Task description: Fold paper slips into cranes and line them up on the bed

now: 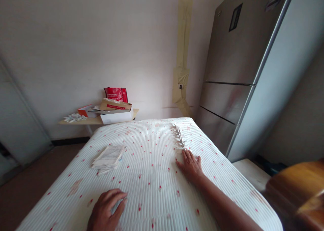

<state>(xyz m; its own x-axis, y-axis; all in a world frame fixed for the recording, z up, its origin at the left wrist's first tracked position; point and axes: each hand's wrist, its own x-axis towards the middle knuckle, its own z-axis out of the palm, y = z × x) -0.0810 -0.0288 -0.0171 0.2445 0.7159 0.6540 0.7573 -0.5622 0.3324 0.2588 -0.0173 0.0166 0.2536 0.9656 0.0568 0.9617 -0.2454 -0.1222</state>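
A row of small, pointed, folded paper pieces [178,136] runs along the far right part of a table covered with a ribbed white cloth [141,197]. At the near end of that row lies my right hand [190,164], palm down with its fingers stretched out; the fingertips touch or nearly touch the last piece. My left hand [107,207] rests near the front of the table, fingers curved and thumb apart, and I see nothing in it. Beyond it, on the left, sits an uneven stack of printed paper sheets [108,157].
A side table [95,121] behind on the left bears a white box [116,117], a red bag [114,94] and a whitish heap [75,117]. At right stands a tall refrigerator [227,62]. A brown wooden chair [296,190] is at the right edge.
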